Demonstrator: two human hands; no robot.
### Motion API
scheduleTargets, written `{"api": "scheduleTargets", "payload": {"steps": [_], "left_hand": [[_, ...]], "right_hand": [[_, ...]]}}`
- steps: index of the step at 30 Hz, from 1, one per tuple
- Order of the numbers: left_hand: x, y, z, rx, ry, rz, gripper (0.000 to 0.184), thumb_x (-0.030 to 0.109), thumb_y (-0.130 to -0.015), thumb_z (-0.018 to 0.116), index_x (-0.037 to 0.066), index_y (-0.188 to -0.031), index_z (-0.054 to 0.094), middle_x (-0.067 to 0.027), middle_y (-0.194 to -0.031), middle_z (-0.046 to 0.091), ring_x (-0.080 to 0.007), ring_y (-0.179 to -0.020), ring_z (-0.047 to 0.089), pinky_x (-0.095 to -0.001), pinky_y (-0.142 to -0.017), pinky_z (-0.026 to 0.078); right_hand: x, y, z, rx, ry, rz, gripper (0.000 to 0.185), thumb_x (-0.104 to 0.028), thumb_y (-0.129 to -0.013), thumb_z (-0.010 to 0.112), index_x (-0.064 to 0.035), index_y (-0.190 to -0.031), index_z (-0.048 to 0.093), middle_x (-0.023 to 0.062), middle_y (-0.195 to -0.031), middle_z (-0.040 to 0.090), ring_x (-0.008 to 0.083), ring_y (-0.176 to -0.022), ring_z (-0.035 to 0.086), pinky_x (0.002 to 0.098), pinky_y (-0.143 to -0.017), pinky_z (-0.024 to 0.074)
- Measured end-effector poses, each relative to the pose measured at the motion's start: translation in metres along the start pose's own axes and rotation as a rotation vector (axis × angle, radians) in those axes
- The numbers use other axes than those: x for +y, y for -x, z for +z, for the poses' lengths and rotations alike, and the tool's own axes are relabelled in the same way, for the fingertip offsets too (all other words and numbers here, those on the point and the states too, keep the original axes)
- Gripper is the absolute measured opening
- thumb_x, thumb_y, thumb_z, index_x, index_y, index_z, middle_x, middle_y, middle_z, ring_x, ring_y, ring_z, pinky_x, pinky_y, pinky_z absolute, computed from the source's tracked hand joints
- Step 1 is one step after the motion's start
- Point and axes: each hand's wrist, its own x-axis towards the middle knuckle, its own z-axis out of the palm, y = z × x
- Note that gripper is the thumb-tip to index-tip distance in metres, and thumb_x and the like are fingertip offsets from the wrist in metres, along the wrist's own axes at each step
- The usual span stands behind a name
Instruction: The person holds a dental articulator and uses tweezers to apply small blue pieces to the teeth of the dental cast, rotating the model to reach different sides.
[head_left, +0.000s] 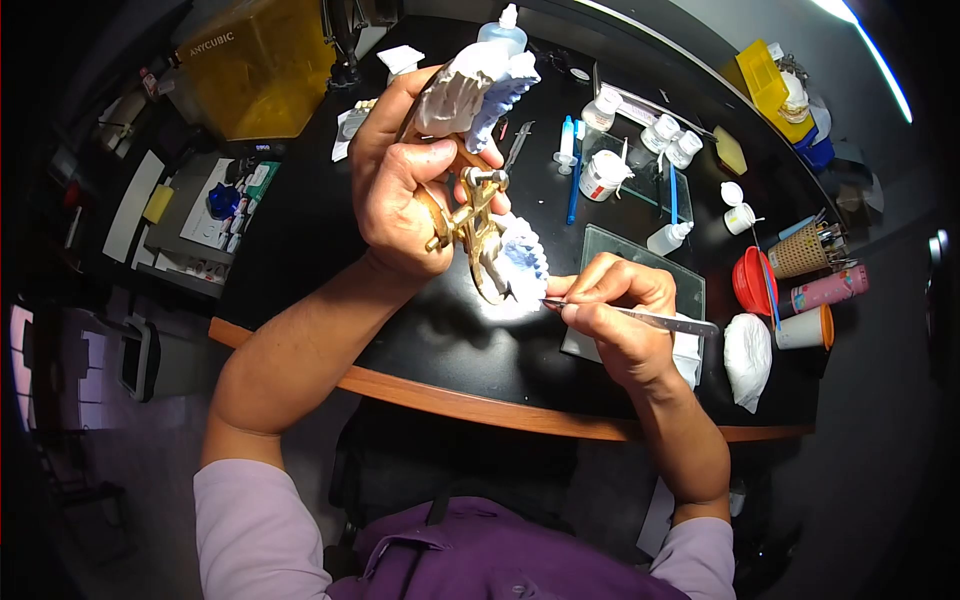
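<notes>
My left hand [405, 205] grips a brass dental articulator [470, 222], raised above the black table with its two halves spread wide. One white and pale-blue plaster dental cast [465, 92] is on its upper half; another dental cast [522, 262] is on the lower half, teeth facing right. In my right hand [625, 305], pinched between thumb and fingers, is a slim flat metal instrument [685, 324]. Its dark reddish tip reaches the edge of the lower cast; whether it touches is unclear. The instrument's exact kind cannot be made out.
Behind my right hand lies a glass slab [610, 245]. Several small white jars [603, 175], a blue-tipped syringe [567, 145] and a metal knife-like tool [519, 143] lie farther back. A red bowl [752, 280] and a white bag [747, 362] are at right. Wooden trim [480, 405] edges the table.
</notes>
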Motion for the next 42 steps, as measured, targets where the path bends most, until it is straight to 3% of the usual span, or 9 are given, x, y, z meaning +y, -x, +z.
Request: {"api": "scheduleTargets", "payload": {"steps": [5,9,12,18,24,27,37,42], "left_hand": [[0.003,0.0,-0.002,-0.026,-0.008,-0.026,0.05,0.012,-0.081,0.041,-0.005,-0.126,0.05,-0.0171,-0.082,0.065,-0.0145,-0.054,0.058,-0.0291,-0.053,0.057],[0.001,0.001,-0.001,-0.043,-0.062,-0.001,0.05,0.011,-0.08,0.042,-0.005,-0.126,0.052,-0.015,-0.082,0.066,-0.0117,-0.055,0.056,-0.0266,-0.052,0.055],[0.002,0.0,-0.015,-0.206,-0.167,-0.018,0.053,0.011,-0.088,0.04,-0.004,-0.139,0.038,-0.0255,-0.096,0.065,-0.0316,-0.071,0.07,-0.0405,-0.065,0.063],[0.004,0.001,-0.015,-0.241,-0.121,-0.021,0.054,0.011,-0.088,0.04,-0.004,-0.139,0.037,-0.0255,-0.096,0.065,-0.0317,-0.071,0.07,-0.0411,-0.066,0.063],[-0.004,-0.001,-0.022,-0.262,-0.096,0.006,0.057,0.01,-0.088,0.038,0.002,-0.144,0.036,-0.0277,-0.098,0.064,-0.0349,-0.074,0.07,-0.0453,-0.066,0.063],[-0.002,-0.002,-0.002,-0.071,0.017,-0.031,0.05,0.011,-0.079,0.042,-0.006,-0.124,0.053,-0.0155,-0.082,0.066,-0.0127,-0.056,0.056,-0.0271,-0.054,0.055],[-0.001,-0.006,-0.004,-0.09,-0.014,-0.018,0.047,0.011,-0.08,0.041,-0.006,-0.122,0.053,-0.0152,-0.081,0.066,-0.0128,-0.053,0.056,-0.0273,-0.052,0.055],[-0.002,-0.006,-0.004,-0.08,-0.02,-0.007,0.046,0.011,-0.08,0.041,-0.006,-0.121,0.053,-0.015,-0.081,0.065,-0.0121,-0.054,0.054,-0.0274,-0.051,0.054]], "right_hand": [[0.003,0.0,-0.002,-0.007,-0.047,0.026,0.007,0.007,-0.078,0.072,0.0022,-0.074,0.068,0.0152,-0.079,0.068,0.0281,-0.085,0.072,0.0447,-0.088,0.0579],[-0.001,-0.001,-0.001,-0.048,0.23,-0.115,0.005,0.006,-0.077,0.072,0.0024,-0.074,0.069,0.0157,-0.08,0.069,0.0274,-0.084,0.073,0.0416,-0.084,0.0591],[-0.005,-0.001,0.002,-0.055,0.349,-0.134,0.006,0.007,-0.075,0.072,0.0033,-0.073,0.069,0.0162,-0.079,0.07,0.0271,-0.084,0.073,0.0408,-0.084,0.0594],[0.002,-0.001,-0.001,-0.027,0.112,-0.02,0.008,0.007,-0.077,0.073,0.0028,-0.072,0.068,0.015,-0.079,0.069,0.0267,-0.085,0.073,0.0416,-0.086,0.0585],[0.004,-0.001,-0.003,-0.018,-0.031,0.093,0.012,0.008,-0.079,0.073,0.0013,-0.072,0.065,0.0138,-0.08,0.068,0.0266,-0.088,0.072,0.0425,-0.09,0.0567],[0.004,-0.001,0.0,0.002,-0.069,0.105,0.011,0.009,-0.076,0.07,0.0003,-0.074,0.064,0.0139,-0.078,0.067,0.0262,-0.084,0.071,0.0433,-0.089,0.0567],[0.003,0.001,0.003,-0.002,0.035,0.024,0.013,0.012,-0.077,0.068,0.0002,-0.077,0.063,0.0123,-0.078,0.065,0.0282,-0.09,0.072,0.0418,-0.089,0.0566],[0.002,0.001,0.004,-0.002,0.047,0.012,0.012,0.008,-0.08,0.073,0.0005,-0.077,0.065,0.0129,-0.081,0.067,0.0245,-0.086,0.071,0.0454,-0.094,0.0561]]}}
